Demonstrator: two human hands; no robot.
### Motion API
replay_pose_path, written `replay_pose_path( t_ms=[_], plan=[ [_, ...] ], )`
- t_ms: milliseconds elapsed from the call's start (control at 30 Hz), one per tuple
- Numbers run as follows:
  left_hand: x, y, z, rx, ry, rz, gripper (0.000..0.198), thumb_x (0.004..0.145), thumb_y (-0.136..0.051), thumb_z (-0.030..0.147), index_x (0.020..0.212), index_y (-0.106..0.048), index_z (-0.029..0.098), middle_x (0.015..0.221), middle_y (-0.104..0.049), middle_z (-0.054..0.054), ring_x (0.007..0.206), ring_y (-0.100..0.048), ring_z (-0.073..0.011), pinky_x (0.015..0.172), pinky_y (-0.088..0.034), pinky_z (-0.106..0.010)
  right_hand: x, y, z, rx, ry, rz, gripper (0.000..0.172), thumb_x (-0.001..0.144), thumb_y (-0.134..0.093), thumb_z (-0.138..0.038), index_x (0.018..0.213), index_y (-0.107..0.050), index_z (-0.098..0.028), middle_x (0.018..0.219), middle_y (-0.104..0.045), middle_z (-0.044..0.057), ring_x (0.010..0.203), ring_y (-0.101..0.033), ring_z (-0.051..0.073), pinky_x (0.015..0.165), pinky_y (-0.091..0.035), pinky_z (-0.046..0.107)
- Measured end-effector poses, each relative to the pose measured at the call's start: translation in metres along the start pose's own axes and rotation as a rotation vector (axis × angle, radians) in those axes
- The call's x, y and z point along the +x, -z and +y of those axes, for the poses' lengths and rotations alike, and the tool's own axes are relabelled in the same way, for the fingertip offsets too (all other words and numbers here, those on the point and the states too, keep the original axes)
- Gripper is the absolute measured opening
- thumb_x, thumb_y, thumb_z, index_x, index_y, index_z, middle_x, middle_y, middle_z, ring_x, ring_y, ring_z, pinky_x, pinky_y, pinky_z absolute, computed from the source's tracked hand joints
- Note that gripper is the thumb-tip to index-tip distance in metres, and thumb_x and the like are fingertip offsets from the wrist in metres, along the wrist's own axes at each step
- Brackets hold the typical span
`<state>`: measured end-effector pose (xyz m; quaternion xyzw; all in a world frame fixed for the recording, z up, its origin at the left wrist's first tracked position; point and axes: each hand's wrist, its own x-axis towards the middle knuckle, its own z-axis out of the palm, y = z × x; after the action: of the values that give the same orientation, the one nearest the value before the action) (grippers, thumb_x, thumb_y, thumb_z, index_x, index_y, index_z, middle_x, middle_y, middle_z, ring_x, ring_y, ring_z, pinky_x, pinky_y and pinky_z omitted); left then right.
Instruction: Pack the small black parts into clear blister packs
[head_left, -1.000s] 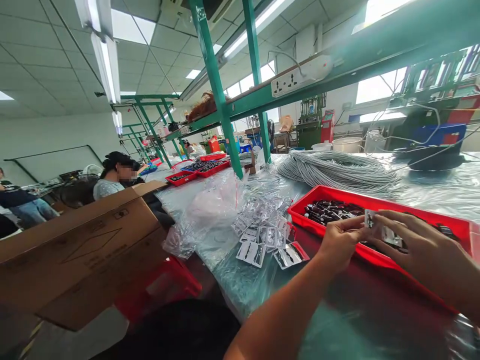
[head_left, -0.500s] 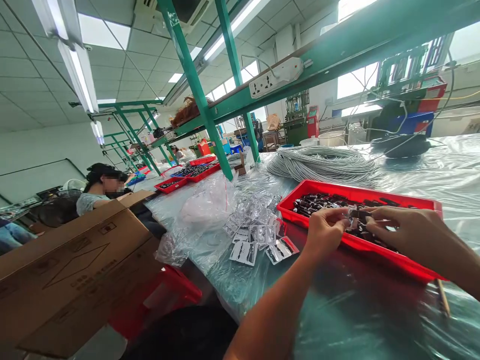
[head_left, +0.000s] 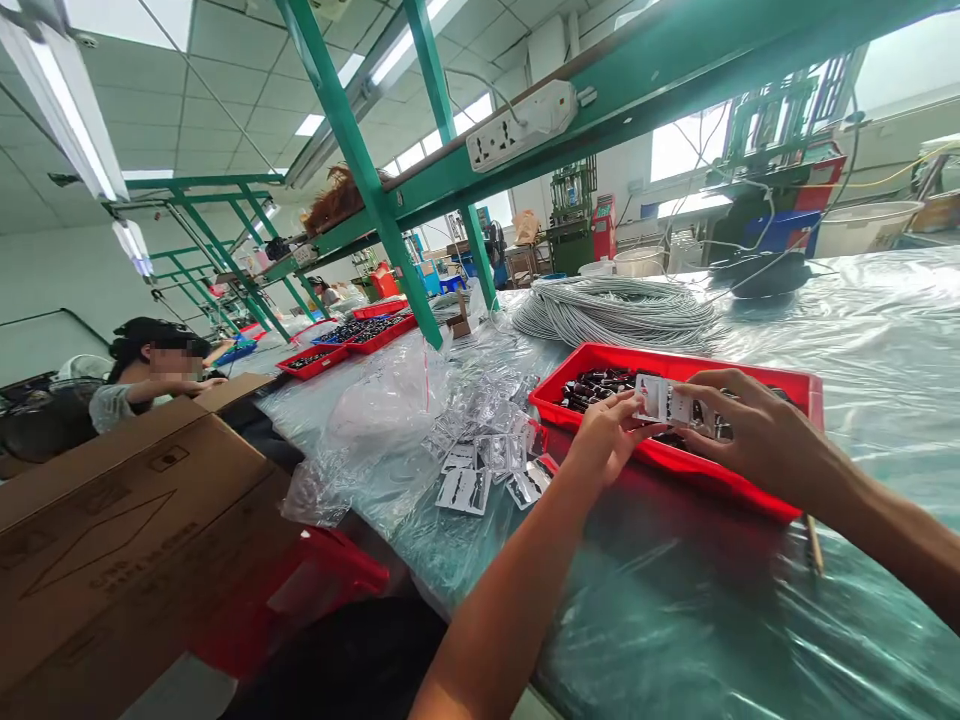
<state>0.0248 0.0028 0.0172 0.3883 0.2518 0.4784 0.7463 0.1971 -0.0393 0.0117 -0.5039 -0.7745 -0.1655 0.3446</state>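
Above the front part of a red tray [head_left: 814,405] filled with small black parts [head_left: 596,388], both hands meet at a small flat white-and-clear packet [head_left: 654,398]. My left hand [head_left: 609,435] pinches the packet's left edge between thumb and fingers. From the right, my right hand [head_left: 742,415] has its fingers closed around the packet's other end, where a second pale piece shows. What lies deeper in that hand is partly hidden. Left of the tray is a loose heap of similar silvery packets [head_left: 501,452], some with dark wavy marks.
Behind the tray lies a coil of grey cable [head_left: 615,312]. A crumpled clear plastic bag [head_left: 390,400] sits left of the packets. A cardboard box [head_left: 142,510] stands by the table's left edge, with a person [head_left: 161,370] beyond it. A thin wooden stick [head_left: 814,545] lies near the tray.
My hands have lifted slightly, and the pale packet now shows between them where a dark piece showed before. The whole view has shifted, moving the scene leftward.
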Motion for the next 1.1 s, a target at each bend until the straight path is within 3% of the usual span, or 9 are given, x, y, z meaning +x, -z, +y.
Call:
replay_pose_path(
  t_ms=[200, 400, 633, 900, 1100],
  plan=[
    [0.003, -0.001, -0.004, 0.062, -0.128, -0.08, 0.04, 0.057, -0.09, 0.035, 0.086, -0.072, 0.013, 0.087, -0.072, -0.006, 0.097, -0.067, -0.0237, 0.091, -0.049, -0.036, 0.007, 0.006, -0.011, 0.002, 0.042, 0.04, 0.034, 0.091, -0.06, -0.023, 0.124, -0.06, -0.016, 0.125, -0.063, 0.017, 0.111, -0.064, 0.033, 0.086, -0.059, 0.048],
    [0.007, 0.003, -0.004, 0.076, -0.148, -0.068, 0.038, 0.057, -0.091, 0.034, 0.085, -0.073, 0.016, 0.081, -0.071, -0.002, 0.082, -0.065, -0.0166, 0.082, -0.048, -0.029, 0.005, -0.007, -0.012, 0.205, -0.055, 0.087, 0.043, 0.088, -0.069, -0.027, 0.128, -0.059, -0.016, 0.131, -0.062, 0.016, 0.118, -0.063, 0.031, 0.1, -0.055, 0.049],
    [0.007, 0.009, 0.008, 0.384, -0.218, -0.139, 0.034, 0.063, -0.086, 0.043, 0.081, -0.073, 0.017, 0.074, -0.068, 0.0, 0.073, -0.058, -0.0146, 0.076, -0.046, -0.028, 0.009, -0.007, -0.013, 0.372, -0.093, 0.116, 0.024, 0.079, -0.076, -0.022, 0.103, -0.071, -0.018, 0.118, -0.071, 0.011, 0.106, -0.07, 0.027, 0.094, -0.059, 0.043],
    [0.006, 0.007, 0.008, 0.655, -0.305, -0.123, 0.03, 0.072, -0.077, 0.045, 0.082, -0.07, 0.018, 0.074, -0.065, 0.0, 0.073, -0.057, -0.0155, 0.072, -0.044, -0.027, 0.006, -0.013, -0.024, 0.234, -0.217, 0.114, 0.007, 0.075, -0.065, -0.014, 0.08, -0.068, -0.017, 0.12, -0.071, 0.014, 0.099, -0.073, 0.03, 0.084, -0.061, 0.043],
    [0.004, 0.006, 0.003, 0.766, -0.342, -0.069, 0.021, 0.08, -0.069, 0.038, 0.086, -0.069, 0.018, 0.073, -0.063, 0.0, 0.071, -0.055, -0.0152, 0.072, -0.043, -0.027, 0.01, -0.012, -0.026, 0.32, -0.324, 0.139, 0.014, 0.069, -0.064, -0.011, 0.062, -0.056, -0.021, 0.112, -0.075, 0.01, 0.092, -0.074, 0.025, 0.078, -0.062, 0.035]
  ],
)
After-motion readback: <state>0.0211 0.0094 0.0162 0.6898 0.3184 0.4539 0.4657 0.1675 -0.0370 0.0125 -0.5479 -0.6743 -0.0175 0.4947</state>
